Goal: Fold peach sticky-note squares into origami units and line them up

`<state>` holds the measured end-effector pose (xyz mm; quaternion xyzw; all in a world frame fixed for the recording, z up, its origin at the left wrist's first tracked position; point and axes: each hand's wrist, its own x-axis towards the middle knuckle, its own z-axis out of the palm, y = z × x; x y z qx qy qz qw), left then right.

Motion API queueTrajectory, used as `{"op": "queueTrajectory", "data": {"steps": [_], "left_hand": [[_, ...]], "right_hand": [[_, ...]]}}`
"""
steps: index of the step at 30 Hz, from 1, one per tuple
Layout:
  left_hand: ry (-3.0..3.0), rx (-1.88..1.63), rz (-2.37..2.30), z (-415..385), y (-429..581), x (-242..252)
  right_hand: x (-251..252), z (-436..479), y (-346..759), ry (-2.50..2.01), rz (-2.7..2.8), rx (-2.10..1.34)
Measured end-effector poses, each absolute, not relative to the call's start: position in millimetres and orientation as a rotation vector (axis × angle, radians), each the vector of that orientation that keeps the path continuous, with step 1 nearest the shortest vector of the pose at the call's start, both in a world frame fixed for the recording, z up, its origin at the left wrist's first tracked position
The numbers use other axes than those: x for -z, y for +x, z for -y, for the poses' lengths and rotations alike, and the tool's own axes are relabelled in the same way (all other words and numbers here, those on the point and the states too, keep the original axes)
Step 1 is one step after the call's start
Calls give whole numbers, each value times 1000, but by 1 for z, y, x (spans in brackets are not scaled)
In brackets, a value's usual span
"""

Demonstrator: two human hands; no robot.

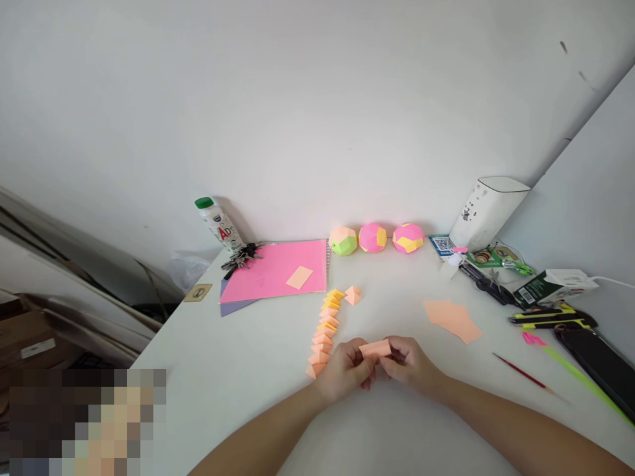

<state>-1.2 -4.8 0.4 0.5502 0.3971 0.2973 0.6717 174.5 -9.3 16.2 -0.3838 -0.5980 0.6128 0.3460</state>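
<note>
A small folded strip of peach paper [376, 348] is held between both hands above the near middle of the table. My left hand [347, 369] pinches its left end, and my right hand [407, 360] grips the right end with thumb and fingers. Just left of the hands runs a row of folded paper pieces [323, 337], peach and orange, with one separate peach piece [352, 295] at its far end. Flat peach paper sheets [452, 318] lie to the right. Another peach slip [299, 277] rests on a pink sheet [272, 268].
Three paper balls [372, 238] stand along the wall. A white bottle [218, 223] and keys [242, 259] are at the back left. On the right are a white box-like device [489, 211], scissors [493, 289], a yellow-black cutter [553, 318], a black case [595, 370] and a thin brush [526, 375].
</note>
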Motion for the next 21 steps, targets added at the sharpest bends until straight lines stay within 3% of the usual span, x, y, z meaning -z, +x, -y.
{"op": "queueTrajectory", "data": {"steps": [21], "left_hand": [[1150,-719,-896,2,-3,-10]], "right_hand": [[-12,5,183,-1016,1329,-1577]]}}
